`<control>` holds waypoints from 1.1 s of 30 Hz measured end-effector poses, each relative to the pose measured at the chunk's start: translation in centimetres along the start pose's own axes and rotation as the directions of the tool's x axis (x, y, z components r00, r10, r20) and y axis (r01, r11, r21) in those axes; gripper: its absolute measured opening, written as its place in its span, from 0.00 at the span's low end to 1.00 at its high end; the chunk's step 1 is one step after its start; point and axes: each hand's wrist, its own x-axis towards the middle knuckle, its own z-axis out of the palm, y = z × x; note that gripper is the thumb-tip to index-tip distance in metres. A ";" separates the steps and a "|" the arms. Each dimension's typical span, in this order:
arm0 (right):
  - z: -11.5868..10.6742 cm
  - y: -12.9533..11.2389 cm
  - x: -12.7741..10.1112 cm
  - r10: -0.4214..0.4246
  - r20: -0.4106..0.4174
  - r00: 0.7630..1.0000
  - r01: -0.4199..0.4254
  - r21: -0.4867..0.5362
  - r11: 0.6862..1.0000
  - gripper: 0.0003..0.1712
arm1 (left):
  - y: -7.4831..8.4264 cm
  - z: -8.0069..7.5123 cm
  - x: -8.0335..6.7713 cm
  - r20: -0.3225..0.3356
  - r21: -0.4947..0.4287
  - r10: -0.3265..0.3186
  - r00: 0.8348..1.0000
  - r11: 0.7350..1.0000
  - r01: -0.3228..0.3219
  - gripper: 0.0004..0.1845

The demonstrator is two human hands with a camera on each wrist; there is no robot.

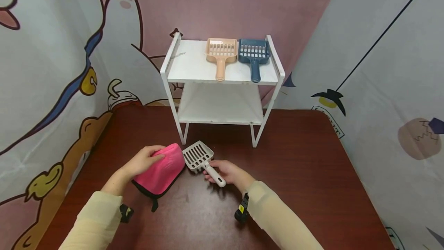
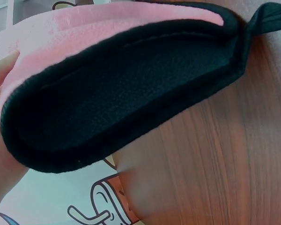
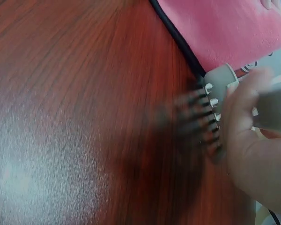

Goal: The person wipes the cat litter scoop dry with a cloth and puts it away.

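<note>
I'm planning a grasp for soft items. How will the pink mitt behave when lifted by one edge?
The pink mitt looks like fleece with a black-lined opening, so it will probably sag and fold. It seems light. The left hand grips it easily; likely not slippery.

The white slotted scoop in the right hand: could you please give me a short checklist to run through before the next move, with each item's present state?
1. Right hand grips the white scoop by its handle: ok.
2. Left hand holds the pink mitt on the table: ok.
3. The mitt's black-lined opening gapes, seen from the left wrist: ok.
4. Scoop head free of debris: cannot tell, the right wrist view is blurred.
5. Free room on the top shelf left of the peach scoop and blue scoop: ok.
</note>
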 end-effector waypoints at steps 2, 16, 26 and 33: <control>-0.4 0.0 -0.1 -0.030 0.014 0.999 0.031 -0.032 0.999 0.17 | 0.0 -0.1 0.0 0.000 0.000 0.001 1.000 1.000 -0.001 0.16; -3.6 -0.4 -2.0 -0.070 0.096 0.993 0.076 -0.065 0.995 0.25 | 0.6 -1.9 -0.4 -0.043 -0.018 -0.007 0.999 1.000 0.006 0.17; -5.1 -2.0 -4.8 -0.039 0.192 0.981 0.075 -0.185 0.980 0.23 | 2.0 -2.7 0.3 -0.048 -0.017 0.004 0.999 1.000 -0.005 0.19; -5.1 -2.8 -5.9 -0.018 0.234 0.972 0.068 -0.210 0.975 0.21 | 3.5 -2.0 1.8 -0.039 -0.004 0.057 0.998 0.998 -0.057 0.16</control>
